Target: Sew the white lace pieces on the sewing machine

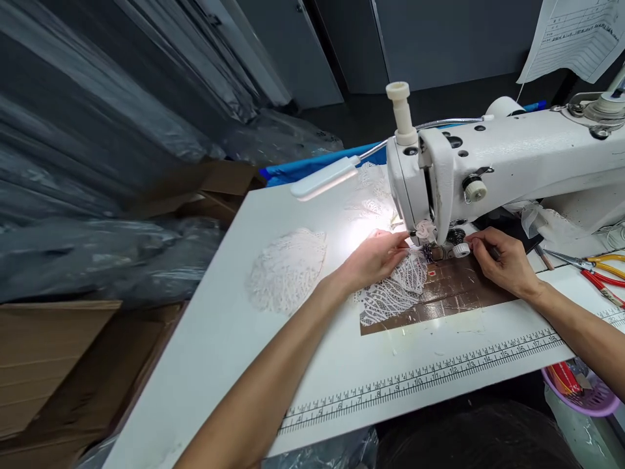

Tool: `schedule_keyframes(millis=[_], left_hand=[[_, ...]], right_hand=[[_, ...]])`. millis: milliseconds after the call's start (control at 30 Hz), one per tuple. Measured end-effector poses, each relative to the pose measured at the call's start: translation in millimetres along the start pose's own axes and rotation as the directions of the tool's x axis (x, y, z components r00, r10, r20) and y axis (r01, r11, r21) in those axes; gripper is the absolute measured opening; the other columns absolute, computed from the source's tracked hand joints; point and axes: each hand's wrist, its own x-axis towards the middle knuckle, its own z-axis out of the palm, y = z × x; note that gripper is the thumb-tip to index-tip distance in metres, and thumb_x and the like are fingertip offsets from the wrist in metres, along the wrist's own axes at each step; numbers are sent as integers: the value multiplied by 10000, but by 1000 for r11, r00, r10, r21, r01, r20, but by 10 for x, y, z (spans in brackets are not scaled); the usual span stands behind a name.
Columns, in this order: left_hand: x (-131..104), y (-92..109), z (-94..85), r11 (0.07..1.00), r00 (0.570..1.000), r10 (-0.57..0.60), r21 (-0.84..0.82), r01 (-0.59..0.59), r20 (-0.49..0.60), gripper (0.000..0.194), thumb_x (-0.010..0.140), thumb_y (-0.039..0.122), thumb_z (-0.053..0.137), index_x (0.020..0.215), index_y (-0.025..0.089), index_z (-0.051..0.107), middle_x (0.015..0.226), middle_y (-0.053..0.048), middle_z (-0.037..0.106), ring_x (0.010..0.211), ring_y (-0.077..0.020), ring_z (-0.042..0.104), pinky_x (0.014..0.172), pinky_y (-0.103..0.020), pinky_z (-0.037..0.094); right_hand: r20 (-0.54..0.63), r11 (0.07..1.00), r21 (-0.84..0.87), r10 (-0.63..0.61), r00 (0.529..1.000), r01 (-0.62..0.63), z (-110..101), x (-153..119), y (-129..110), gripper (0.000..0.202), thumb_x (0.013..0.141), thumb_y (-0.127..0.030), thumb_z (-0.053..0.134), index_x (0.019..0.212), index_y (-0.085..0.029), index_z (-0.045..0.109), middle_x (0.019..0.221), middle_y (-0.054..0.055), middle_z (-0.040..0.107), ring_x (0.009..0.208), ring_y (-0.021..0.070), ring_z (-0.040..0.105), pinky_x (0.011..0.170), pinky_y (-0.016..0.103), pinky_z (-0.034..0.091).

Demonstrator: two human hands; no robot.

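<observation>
Lace (396, 290) on white table (219, 312) (cartons (53, 365) beside)

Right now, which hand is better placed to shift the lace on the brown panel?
Left, probably. The left hand is at the upper edge of that lace; the right hand is farther off, by the white knob on the sewing machine.
</observation>
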Motion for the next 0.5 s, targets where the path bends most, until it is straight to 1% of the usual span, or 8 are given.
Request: schedule_keyframes(millis=[33,100,167,267,367,433,500], left_hand=[[10,4,16,993,997,-74,-88,75,17,189,959,277,492,1061,173,612,815,-32,669,708,-141,609,648,-282,482],[11,9,40,945,976,-208,-245,216,59,211,935,277,521,1088,171,622,836,-44,670,678,-131,597,595,-259,470],[-8,18,50,877,954,-283,-377,299,100,254,918,259,539,1142,171,621,867,-59,676,664,-122,590,559,-242,453],[-41,60,52,790,940,-301,-510,340,162,312,883,263,599,1181,171,619,956,-84,692,713,-120,612,567,-229,456],[-38,127,80,714,913,-351,-570,406,210,405,812,297,698,1181,152,614,1080,-110,694,809,-146,653,645,-258,502],[-15,167,121,663,887,-417,-601,447,201,457,763,300,745,1169,139,608,1071,-109,704,842,-168,669,688,-290,521],[12,198,166,627,862,-475,-620,472,177,471,736,285,769,1153,142,603,1016,-91,720,842,-177,677,706,-307,526]], right_hand=[[-4,1000,-11,-9,1000,9,-4,-4,4,181,911,-222,493,852,-197,663,771,44,688,669,158,624,607,284,506],[-10,999,-23,-24,1000,24,-9,-15,13,190,913,-227,487,852,-194,664,769,48,687,663,160,622,604,288,502],[-14,999,-30,-28,1000,27,-8,-29,16,200,914,-234,481,854,-191,666,760,50,682,644,161,612,587,289,493],[-7,999,-44,-11,1000,10,-3,-44,3,210,908,-250,477,857,-188,671,750,53,670,626,162,593,573,292,483],[4,998,-61,13,1000,-13,-5,-52,-16,217,898,-258,470,852,-194,672,759,56,668,625,162,582,591,302,487],[7,998,-67,22,1000,-21,-11,-52,-22,217,893,-257,465,849,-197,670,769,59,673,630,164,581,605,309,491],[6,997,-67,25,1000,-24,-18,-52,-19,218,889,-258,463,846,-198,668,775,64,679,645,169,589,617,313,495]])
